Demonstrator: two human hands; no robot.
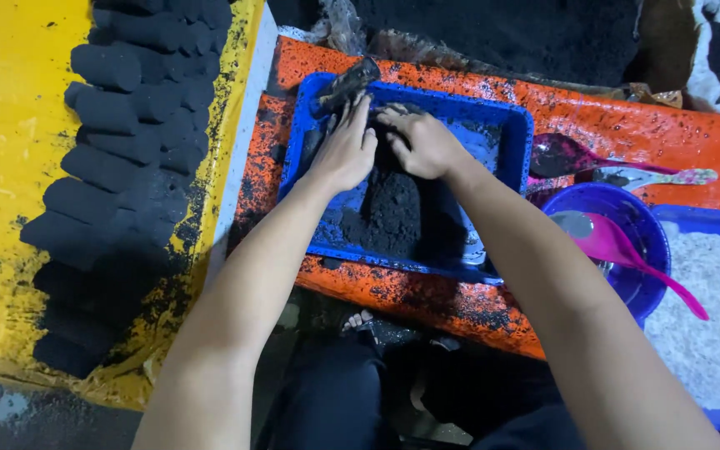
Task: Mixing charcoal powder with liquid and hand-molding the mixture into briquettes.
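Two hands: I see both down in the blue tray [506, 125], close together over the black powder [393, 212].
Left hand [345, 150]: fingers spread flat on the powder, clamping nothing.
Right hand [422, 143]: curled, pressing the powder; whether it grips any I cannot tell.
Tray: sits on the orange surface [627, 125].
Left side: black cylinders [118, 133] stacked on a yellow sheet [2, 167].
Right side: purple bowl [643, 250] with a pink spoon [627, 250].
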